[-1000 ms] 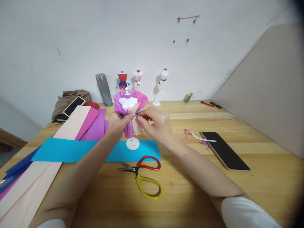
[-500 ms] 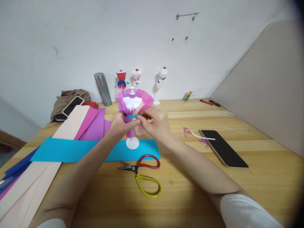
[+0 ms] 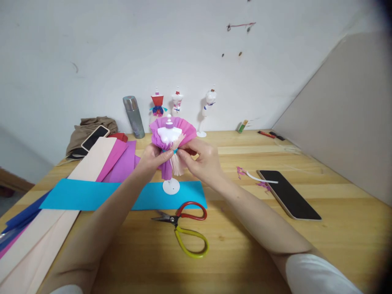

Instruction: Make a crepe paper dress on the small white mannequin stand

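Note:
A small white dress-form mannequin stands on a round white base. Pleated crepe paper in purple, pink and pale peach flares around its bust and hangs below the waist. Around the waist runs a narrow blue paper strip. My left hand closes on the strip from the left, its thumb pressed over the front. From the right, my right hand pinches the strip at the waist between thumb and fingers. Some fingertips of both hands are hidden behind the paper. Scissors with red and yellow handles lie in front.
A blue paper sheet lies under the base, over peach strips. At the back stand a thermos and several dressed mannequins. A phone lies right, beside purple scraps; another phone rests on brown cloth.
My left thumb has slid up and inward onto the blue strip at the waist, covering more of it. The mannequin has turned slightly. My right hand keeps its pinch.

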Action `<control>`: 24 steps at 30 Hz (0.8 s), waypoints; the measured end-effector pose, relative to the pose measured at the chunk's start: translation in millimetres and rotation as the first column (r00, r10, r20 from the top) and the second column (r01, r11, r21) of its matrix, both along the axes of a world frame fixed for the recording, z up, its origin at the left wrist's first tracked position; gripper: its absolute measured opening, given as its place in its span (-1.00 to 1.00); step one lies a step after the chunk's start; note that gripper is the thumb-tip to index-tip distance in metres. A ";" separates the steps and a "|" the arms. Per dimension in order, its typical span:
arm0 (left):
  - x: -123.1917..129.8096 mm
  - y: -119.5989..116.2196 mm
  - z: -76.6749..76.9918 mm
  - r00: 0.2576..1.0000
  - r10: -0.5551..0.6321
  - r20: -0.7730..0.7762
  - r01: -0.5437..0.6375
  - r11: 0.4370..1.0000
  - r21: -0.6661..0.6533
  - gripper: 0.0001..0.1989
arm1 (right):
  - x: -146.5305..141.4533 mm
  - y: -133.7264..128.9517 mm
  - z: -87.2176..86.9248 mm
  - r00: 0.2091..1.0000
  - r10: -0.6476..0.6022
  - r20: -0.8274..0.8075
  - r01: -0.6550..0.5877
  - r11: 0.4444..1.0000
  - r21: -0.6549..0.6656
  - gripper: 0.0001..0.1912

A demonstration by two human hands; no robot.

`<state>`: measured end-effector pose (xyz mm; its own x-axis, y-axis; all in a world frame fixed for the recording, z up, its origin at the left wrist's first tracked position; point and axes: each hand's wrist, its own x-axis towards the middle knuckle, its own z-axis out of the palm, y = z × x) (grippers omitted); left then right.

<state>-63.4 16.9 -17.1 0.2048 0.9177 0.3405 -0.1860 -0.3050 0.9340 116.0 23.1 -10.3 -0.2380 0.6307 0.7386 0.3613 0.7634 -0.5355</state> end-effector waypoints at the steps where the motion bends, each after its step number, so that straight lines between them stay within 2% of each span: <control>1: -2.2 1.4 -0.3 1.000 -0.010 -0.006 0.010 1.000 -0.009 -0.40 | 0.1 -0.4 0.5 1.000 0.006 -0.009 -0.006 1.000 -0.010 -0.82; 12: -9.7 4.9 -2.4 1.000 0.016 0.020 -0.016 1.000 -0.011 -0.43 | -2.9 4.0 3.2 0.963 0.072 -0.260 -0.134 0.965 -0.227 -0.84; 19: -6.9 6.7 -6.0 0.999 0.051 -0.007 -0.052 0.998 -0.021 -0.42 | -2.3 -8.1 9.4 0.938 0.132 -0.320 -0.168 0.982 -0.087 -0.89; 24: -6.2 7.6 -7.5 1.000 0.022 -0.001 -0.022 1.000 -0.007 -0.44 | -1.5 -12.1 12.2 0.942 0.143 -0.303 -0.175 0.982 -0.079 -0.84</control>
